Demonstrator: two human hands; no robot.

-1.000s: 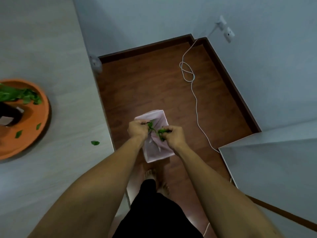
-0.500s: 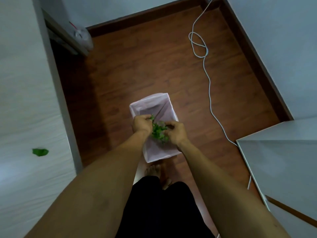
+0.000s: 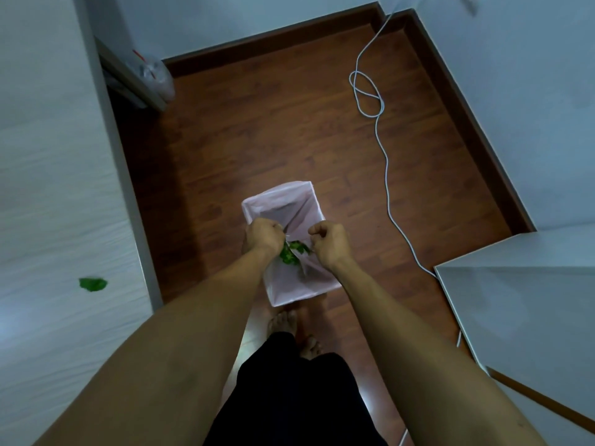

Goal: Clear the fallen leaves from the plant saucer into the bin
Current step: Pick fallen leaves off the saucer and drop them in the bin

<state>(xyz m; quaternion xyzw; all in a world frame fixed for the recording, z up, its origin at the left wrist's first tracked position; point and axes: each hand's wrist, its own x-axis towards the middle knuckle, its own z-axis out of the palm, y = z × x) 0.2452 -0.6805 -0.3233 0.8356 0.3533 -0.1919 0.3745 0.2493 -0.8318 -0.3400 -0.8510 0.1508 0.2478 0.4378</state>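
A bin lined with a pale pink bag stands on the wooden floor in front of my feet. Both hands hover over its opening, a small gap between them. My left hand and my right hand are curled into fists. A clump of green leaves shows just below and between the two wrists, inside the bag's outline and close to the left hand's edge. One loose leaf lies on the white tabletop at the left. The saucer is out of view.
A white cable loops across the floor to the right of the bin. A grey-white cabinet top juts in at the right. A clear plastic bag leans near the far wall. My bare feet stand right behind the bin.
The view has turned from the table and saucer toward the bin. My hands, which were pressed together around the leaves, have drawn apart, and the leaves now sit lower, between the wrists.
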